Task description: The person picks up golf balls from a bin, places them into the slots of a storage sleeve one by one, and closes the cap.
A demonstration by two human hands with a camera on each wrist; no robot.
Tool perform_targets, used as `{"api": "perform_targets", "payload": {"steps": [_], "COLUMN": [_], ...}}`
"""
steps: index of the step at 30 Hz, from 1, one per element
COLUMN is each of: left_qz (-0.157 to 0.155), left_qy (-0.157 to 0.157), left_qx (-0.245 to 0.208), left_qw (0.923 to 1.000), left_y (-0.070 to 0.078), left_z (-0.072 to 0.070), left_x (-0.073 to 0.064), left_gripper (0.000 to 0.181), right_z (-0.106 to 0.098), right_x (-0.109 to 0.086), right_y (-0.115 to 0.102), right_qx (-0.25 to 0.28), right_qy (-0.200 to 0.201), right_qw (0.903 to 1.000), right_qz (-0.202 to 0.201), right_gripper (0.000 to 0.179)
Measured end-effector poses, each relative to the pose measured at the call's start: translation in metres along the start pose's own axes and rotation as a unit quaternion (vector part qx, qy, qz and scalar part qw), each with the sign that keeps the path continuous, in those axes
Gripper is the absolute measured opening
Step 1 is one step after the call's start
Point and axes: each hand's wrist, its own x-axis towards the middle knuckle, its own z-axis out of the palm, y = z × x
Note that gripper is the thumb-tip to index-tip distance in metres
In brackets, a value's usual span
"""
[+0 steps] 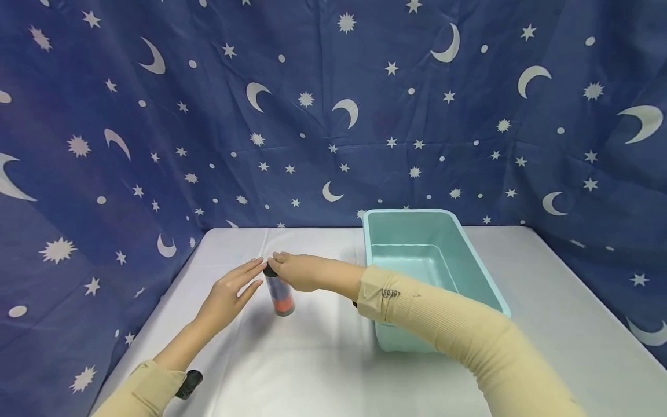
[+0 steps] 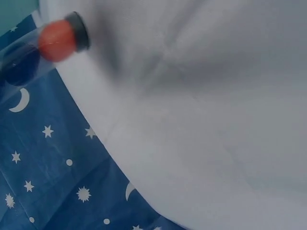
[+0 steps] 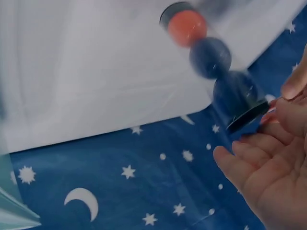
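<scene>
A clear tube (image 1: pixel 279 295) with black end caps stands on the white table (image 1: pixel 312 365); an orange ball and dark blue balls sit stacked inside it. My right hand (image 1: pixel 297 271) reaches across from the right and pinches its top cap (image 1: pixel 270 270). My left hand (image 1: pixel 229 292) hovers just left of the tube, fingers straight, tips close to the cap. The right wrist view has the tube (image 3: pixel 211 57) slanting, my right fingertips (image 3: pixel 292 84) at the cap and the left palm (image 3: pixel 259 177) below. In the left wrist view only the tube's lower end (image 2: pixel 53 40) shows; the hand is out of frame.
A light teal plastic bin (image 1: pixel 490 278), nothing visible inside, stands on the table right of the tube, partly behind my right forearm. A blue star-and-moon cloth (image 1: pixel 156 145) hangs behind and along both sides. The table's left edge (image 1: pixel 156 301) runs close to my left arm.
</scene>
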Motion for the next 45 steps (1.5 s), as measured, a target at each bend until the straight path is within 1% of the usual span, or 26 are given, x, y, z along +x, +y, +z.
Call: {"api": "perform_targets", "payload": {"steps": [2,4,8,12,17,21,26,31,35,36,40,45], "left_qz": [0.023,0.035,0.041,0.053,0.066,0.066,0.072,0.077,0.084,0.086,0.090,0.090], "left_qy": [0.000,0.000,-0.003,-0.004,0.000,0.007,0.025,0.031,0.035,0.035,0.035,0.033], "left_qx": [0.004,0.005,0.005,0.000,-0.013,-0.019,-0.029,-0.042,-0.047,-0.049,-0.056,-0.053], "left_qw": [0.9997,0.9994,0.9991,0.9986,0.9977,0.9976,0.9967,0.9956,0.9947,0.9945,0.9937,0.9940], "left_y": [-0.001,-0.002,-0.004,-0.007,-0.009,-0.011,-0.013,-0.014,-0.015,-0.015,-0.015,-0.016], "left_z": [0.001,0.002,0.004,0.004,0.006,0.008,0.009,0.010,0.011,0.011,0.011,0.012], "left_x": [0.001,0.001,0.003,0.006,0.008,0.010,0.014,0.014,0.013,0.013,0.014,0.011], "left_gripper": [0.043,0.043,0.041,0.045,0.043,0.039,0.035,0.035,0.023,0.022,0.037,0.046], "right_z": [0.001,0.003,0.009,0.012,0.013,0.013,0.012,0.011,0.010,0.009,0.006,0.005], "right_x": [-0.001,-0.001,0.001,-0.002,-0.008,-0.009,-0.007,-0.004,-0.004,-0.004,-0.003,0.000], "right_y": [-0.006,-0.011,-0.020,-0.024,-0.022,-0.016,-0.009,-0.006,-0.008,-0.008,-0.008,-0.009], "right_qx": [-0.013,-0.025,-0.035,-0.027,-0.026,-0.030,-0.017,-0.024,-0.023,-0.023,-0.030,-0.038], "right_qy": [-0.008,-0.018,-0.012,0.005,0.025,0.024,0.002,-0.014,-0.021,-0.024,-0.032,-0.040], "right_qw": [0.9998,0.9990,0.9973,0.9966,0.9969,0.9971,0.9983,0.9986,0.9985,0.9984,0.9979,0.9975], "right_qz": [0.014,0.031,0.063,0.077,0.071,0.066,0.056,0.044,0.045,0.047,0.047,0.045], "right_gripper": [0.051,0.052,0.057,0.060,0.055,0.051,0.052,0.053,0.051,0.051,0.051,0.050]}}
